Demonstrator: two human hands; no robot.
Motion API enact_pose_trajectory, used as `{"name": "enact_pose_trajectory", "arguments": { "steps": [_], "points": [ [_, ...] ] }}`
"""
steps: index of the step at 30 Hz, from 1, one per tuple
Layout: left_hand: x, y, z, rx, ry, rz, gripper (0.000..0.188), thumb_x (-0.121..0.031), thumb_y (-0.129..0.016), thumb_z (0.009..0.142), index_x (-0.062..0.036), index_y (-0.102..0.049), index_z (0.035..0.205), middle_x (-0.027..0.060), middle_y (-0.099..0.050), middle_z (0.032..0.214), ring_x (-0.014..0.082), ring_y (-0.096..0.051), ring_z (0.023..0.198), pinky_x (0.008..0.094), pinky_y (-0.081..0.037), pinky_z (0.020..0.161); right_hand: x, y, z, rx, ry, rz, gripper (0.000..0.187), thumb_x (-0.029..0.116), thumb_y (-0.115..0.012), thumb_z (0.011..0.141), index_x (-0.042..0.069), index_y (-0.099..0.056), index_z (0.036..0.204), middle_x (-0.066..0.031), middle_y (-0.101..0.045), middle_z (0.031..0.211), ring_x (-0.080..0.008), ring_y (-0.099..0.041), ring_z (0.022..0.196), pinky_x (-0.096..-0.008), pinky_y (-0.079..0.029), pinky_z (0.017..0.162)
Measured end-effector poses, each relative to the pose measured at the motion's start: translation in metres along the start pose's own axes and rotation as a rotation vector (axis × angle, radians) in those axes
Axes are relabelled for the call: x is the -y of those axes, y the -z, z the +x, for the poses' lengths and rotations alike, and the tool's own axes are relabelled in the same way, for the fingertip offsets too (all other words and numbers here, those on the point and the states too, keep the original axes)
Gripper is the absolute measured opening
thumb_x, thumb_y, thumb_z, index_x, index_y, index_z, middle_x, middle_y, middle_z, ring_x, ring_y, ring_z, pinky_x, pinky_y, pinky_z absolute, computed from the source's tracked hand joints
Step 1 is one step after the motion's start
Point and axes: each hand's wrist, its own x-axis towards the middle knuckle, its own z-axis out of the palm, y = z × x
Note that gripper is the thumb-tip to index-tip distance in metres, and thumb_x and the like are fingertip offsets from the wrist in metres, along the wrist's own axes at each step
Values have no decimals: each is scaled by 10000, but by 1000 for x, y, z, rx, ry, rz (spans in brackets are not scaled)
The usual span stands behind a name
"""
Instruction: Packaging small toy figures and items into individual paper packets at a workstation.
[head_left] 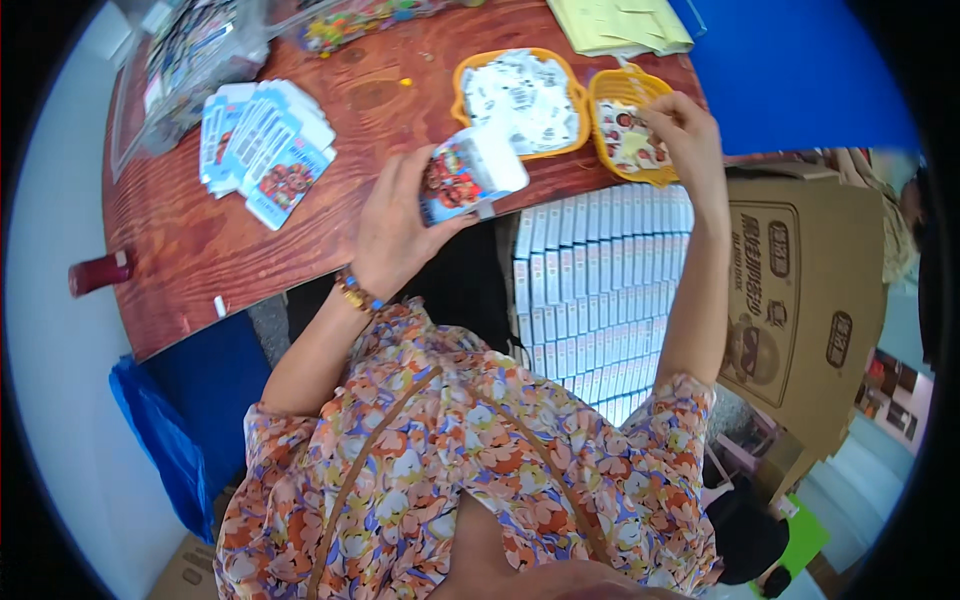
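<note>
My left hand (393, 222) is wrapped round a small blue carton (452, 188) with a colourful picture on its side, its white end flaps standing open to the right. The carton is just above the table's front edge. My right hand (690, 138) reaches over a small yellow basket (655, 178) at the right. Its thumb and fingers are pinched together above printed pieces (628, 145) inside; anything between them is too small to make out. Beside that basket sits a larger yellow basket (461, 85) full of white printed sachets (520, 100).
Flattened blue cartons (265, 150) lie fanned on the wooden table (370, 110). A bag of colourful bits (375, 25) and a clear plastic bag (205, 60) are behind. Yellow sheets (625, 25) lie far right. Below are packed rows of cartons (600, 290) and a cardboard box (800, 300).
</note>
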Motion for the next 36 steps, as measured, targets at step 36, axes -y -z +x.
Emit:
{"name": "enact_pose_trajectory", "arguments": {
  "steps": [36],
  "points": [
    [52, 33, -61, -85, 113, -92, 823, -223, -871, 707, -38, -453, 1391, 180, -553, 1216, 378, -571, 1123, 445, -495, 923, 109, -119, -28, -31, 164, -118, 156, 170, -677, 906, 23, -717, 938, -70, -700, 832, -142, -633, 749, -292, -475, 660]
  ]
}}
